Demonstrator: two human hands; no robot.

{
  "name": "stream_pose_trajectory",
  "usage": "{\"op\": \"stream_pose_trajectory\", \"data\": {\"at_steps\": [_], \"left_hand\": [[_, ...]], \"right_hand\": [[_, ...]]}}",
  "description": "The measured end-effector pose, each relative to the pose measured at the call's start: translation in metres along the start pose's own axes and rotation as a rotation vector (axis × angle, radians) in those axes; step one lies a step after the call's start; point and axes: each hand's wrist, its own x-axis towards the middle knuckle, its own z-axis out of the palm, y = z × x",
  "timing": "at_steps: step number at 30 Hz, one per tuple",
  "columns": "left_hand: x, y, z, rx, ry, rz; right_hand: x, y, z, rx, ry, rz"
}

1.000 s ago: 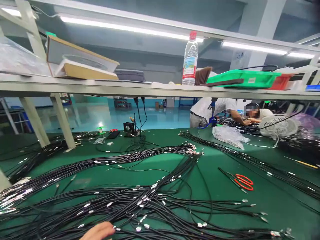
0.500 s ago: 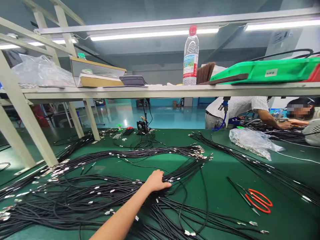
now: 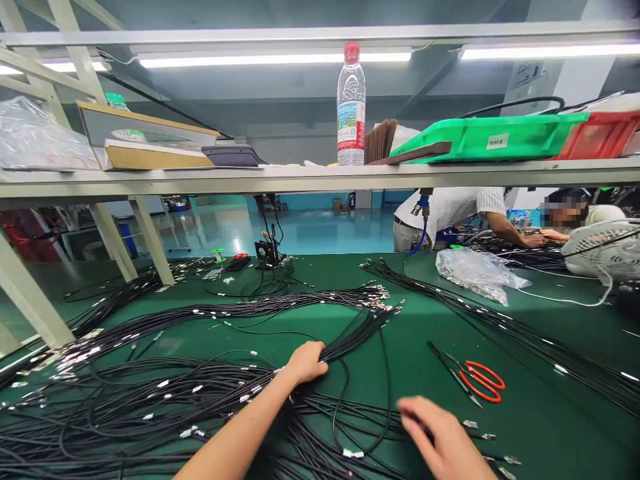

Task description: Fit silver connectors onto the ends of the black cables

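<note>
My left hand (image 3: 306, 362) is closed around a bundle of thin black cables (image 3: 356, 339) in the middle of the green table. The cables' metal-tipped ends fan out to the right of the grip. My right hand (image 3: 443, 437) is at lower right, its thumb and forefinger apart and nothing visible between them. It hovers over or touches more black cables (image 3: 367, 408); I cannot tell which. Beyond it lie red-handled scissors (image 3: 483, 381) beside a slim dark pointed tool (image 3: 454, 373). A large pile of black cables (image 3: 165, 393) with white tags spreads at left.
Another cable bundle (image 3: 250, 307) runs across behind my left hand, and one more (image 3: 480, 310) slants away at right. A clear plastic bag (image 3: 473, 273) lies beyond. Overhead, a shelf (image 3: 300, 177) carries a bottle (image 3: 351, 113) and a green bin (image 3: 500, 137). Two people work at far right.
My right hand has come into view at lower right. My left hand keeps its hold on the cable bundle. The whole view has shifted, so things appear further left.
</note>
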Motion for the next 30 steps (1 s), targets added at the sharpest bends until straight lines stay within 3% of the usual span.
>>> {"op": "stream_pose_trajectory", "data": {"at_steps": [1, 2, 6, 12, 15, 20, 26, 30], "left_hand": [[0.001, 0.000, 0.000, -0.003, 0.007, -0.001], [0.001, 0.001, 0.000, -0.008, 0.016, -0.004], [-0.003, 0.003, -0.006, -0.045, 0.057, 0.010], [-0.012, 0.002, -0.009, -0.144, 0.101, 0.038], [-0.008, -0.001, -0.004, -0.200, 0.080, 0.022], [-0.003, -0.008, 0.002, -0.305, 0.007, 0.025], [-0.004, -0.010, 0.012, -0.366, 0.006, 0.012], [-0.006, -0.007, 0.013, -0.396, 0.043, 0.017]], "right_hand": [[0.020, 0.007, -0.001, 0.005, 0.010, 0.077], [0.040, 0.013, -0.001, 0.075, 0.017, 0.309], [0.099, 0.027, 0.008, 0.209, 0.020, 0.577], [0.126, 0.025, 0.030, 0.655, -0.110, 0.820], [0.128, 0.023, 0.024, 0.915, -0.043, 0.829], [0.118, 0.013, -0.003, 1.246, 0.186, 0.758], [0.093, 0.002, -0.047, 1.452, 0.368, 0.666], [0.078, 0.004, -0.071, 1.598, 0.510, 0.529]]}}
